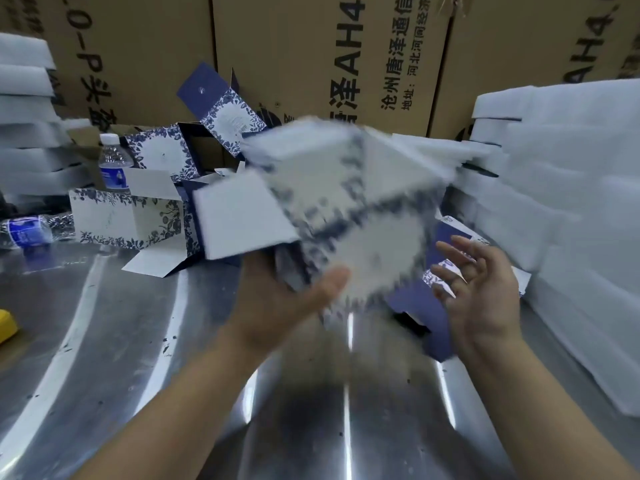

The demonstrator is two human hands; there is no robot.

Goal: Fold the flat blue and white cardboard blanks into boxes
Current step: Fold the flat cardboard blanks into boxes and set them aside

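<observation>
the left hand [273,306] was under the blurred blue and white cardboard box [332,209], thumb on it, fingers hidden, grip unclear. the right hand [481,292] beside it had loose, spread fingers.

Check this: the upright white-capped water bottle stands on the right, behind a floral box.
Wrong side. In the head view the upright white-capped water bottle stands on the left, behind a floral box.

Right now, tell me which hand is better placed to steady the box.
Left, probably. The left hand sits under the blurred box, thumb across its lower face. The right hand is open beside it, fingers spread, seemingly not touching.
</observation>
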